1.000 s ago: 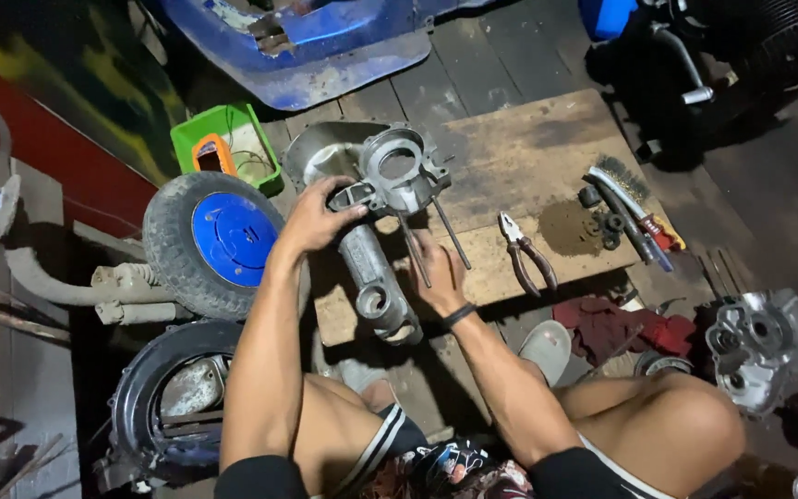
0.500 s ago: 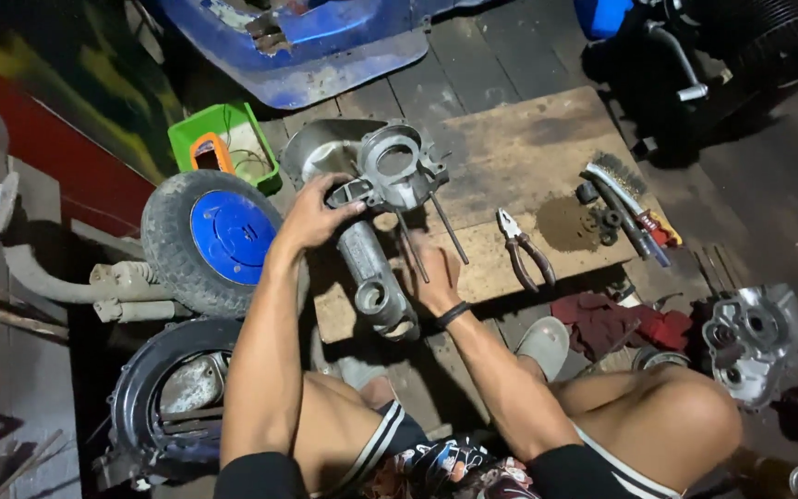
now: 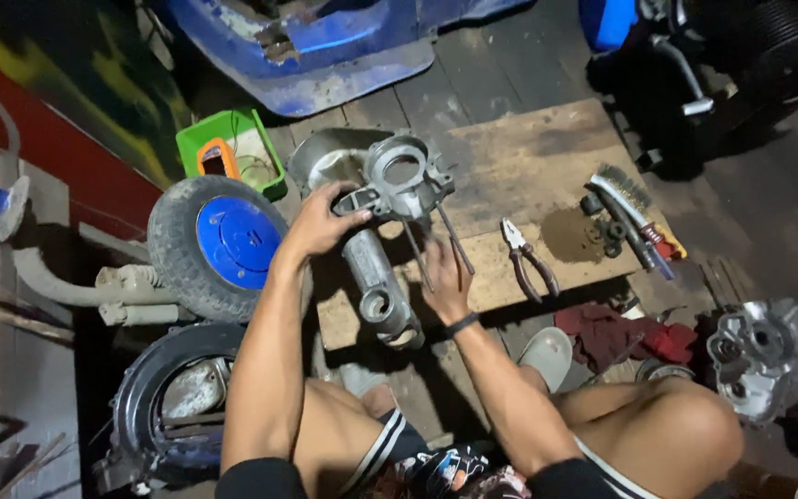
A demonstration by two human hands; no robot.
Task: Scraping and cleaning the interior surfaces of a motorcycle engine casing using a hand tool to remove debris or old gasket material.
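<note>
engine casing (image 3: 382, 268) upright, left hand (image 3: 318, 224) gripping

Grey metal engine casing (image 3: 382, 242) lying lengthwise on wooden board, round opening at top

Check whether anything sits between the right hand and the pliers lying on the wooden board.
Nothing visible does. The right hand is at the long bolts sticking out of the grey engine casing, and the pliers lie just beyond it on the wooden board. The strip of board between them is bare. The left hand grips the casing.
</note>
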